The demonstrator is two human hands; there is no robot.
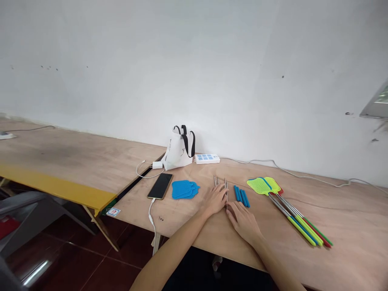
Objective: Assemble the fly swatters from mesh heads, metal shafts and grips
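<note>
The left grip (217, 199) lies over the thin metal rods (226, 188), its fingers bent across them, with the far ends of the rods showing past the fingertips. Whether it is clenched on a rod or only resting there, I cannot tell. The right grip (243, 221) is low on the desk (342, 218), just beside the left, its leading fingertips at the near end of a rod; whether they pinch it is too small to tell. So the rods sit under the left grip and just ahead of the right.

Just past the right grip lie 4 blue tubes (241, 196), side by side, apart from the rods. Left of the rods, near the left grip, is a stack of blue swatter heads (184, 189). Well to the right lie whole fly swatters (291, 214) in a bundle, handles toward the person.
</note>
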